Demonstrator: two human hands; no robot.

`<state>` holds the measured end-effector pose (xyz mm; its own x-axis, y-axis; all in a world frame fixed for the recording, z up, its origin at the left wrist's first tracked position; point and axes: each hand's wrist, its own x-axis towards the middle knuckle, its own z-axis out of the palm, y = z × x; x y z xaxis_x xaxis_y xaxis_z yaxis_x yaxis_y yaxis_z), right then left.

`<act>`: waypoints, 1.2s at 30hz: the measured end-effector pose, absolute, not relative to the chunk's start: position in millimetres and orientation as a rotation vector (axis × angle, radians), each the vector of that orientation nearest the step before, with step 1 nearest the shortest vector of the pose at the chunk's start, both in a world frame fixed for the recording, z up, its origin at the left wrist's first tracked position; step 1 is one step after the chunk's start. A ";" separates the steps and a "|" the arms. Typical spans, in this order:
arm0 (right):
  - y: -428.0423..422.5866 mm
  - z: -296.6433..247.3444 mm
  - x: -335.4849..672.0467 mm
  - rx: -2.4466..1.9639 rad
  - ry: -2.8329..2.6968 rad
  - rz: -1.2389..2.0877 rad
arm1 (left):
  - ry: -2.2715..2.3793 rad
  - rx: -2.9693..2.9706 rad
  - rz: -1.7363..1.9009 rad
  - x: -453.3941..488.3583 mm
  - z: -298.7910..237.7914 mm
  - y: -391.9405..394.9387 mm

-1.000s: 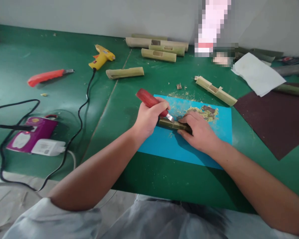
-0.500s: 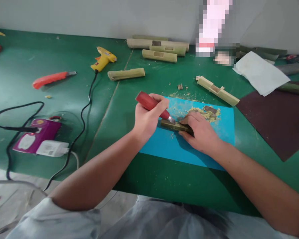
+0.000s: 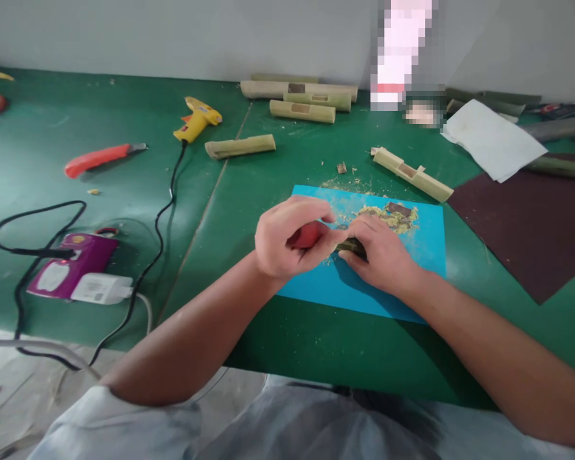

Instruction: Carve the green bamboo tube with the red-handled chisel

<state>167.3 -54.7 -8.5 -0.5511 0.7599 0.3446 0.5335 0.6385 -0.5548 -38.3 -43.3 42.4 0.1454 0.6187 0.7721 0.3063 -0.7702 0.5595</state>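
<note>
My left hand (image 3: 287, 239) is closed round a red-handled carving knife (image 3: 305, 235); only a bit of the red handle shows between the fingers, and the blade is hidden. My right hand (image 3: 381, 252) presses a short dark-green bamboo piece (image 3: 351, 245) down on the blue cutting mat (image 3: 412, 268). The two hands meet over the bamboo piece. Yellowish shavings (image 3: 393, 217) lie on the mat just behind my right hand.
On the green table: several cut bamboo tubes (image 3: 301, 110) at the back, one notched tube (image 3: 412, 174), a yellow glue gun (image 3: 196, 119) with black cord, an orange utility knife (image 3: 100, 157), a purple box with white charger (image 3: 76, 271), white paper (image 3: 493, 137), dark sandpaper sheet (image 3: 527, 233).
My left hand has turned the knife so the red handle, earlier sticking up to the left, is now mostly hidden in the fist. My right hand stays on the bamboo piece.
</note>
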 end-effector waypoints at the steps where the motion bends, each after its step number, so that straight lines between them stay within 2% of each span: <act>1: -54.8 -8.7 167.1 -1.000 -2.286 0.517 | 0.823 2.291 1.702 -38.4 41.2 -41.3; 3: -54.8 -9.2 166.7 -0.983 -2.273 0.506 | 0.703 2.465 1.756 -36.8 39.4 -38.2; 8: -54.1 -9.2 166.6 -0.967 -2.260 0.544 | 0.848 2.367 1.717 -25.2 39.8 -41.5; 11: -54.0 -9.5 166.8 -0.980 -2.257 0.552 | 0.844 2.351 1.818 -20.1 36.1 -43.6; 16: -54.8 -9.5 166.6 -1.050 -2.267 0.563 | 1.034 1.907 2.067 -25.5 23.5 -35.4; 22: -53.8 -7.5 166.7 -1.092 -2.304 0.549 | 1.172 1.486 1.936 -40.8 13.5 -22.3; 27: -54.3 -5.9 167.4 -1.082 -2.309 0.554 | 1.111 1.489 1.923 -40.5 12.5 -22.4; 33: -55.8 -6.7 167.1 -1.099 -2.276 0.581 | 1.002 1.699 1.687 -35.1 13.4 -39.1; 36: -55.4 -6.1 166.3 -1.085 -2.288 0.599 | 0.953 1.785 1.780 -30.0 16.3 -44.5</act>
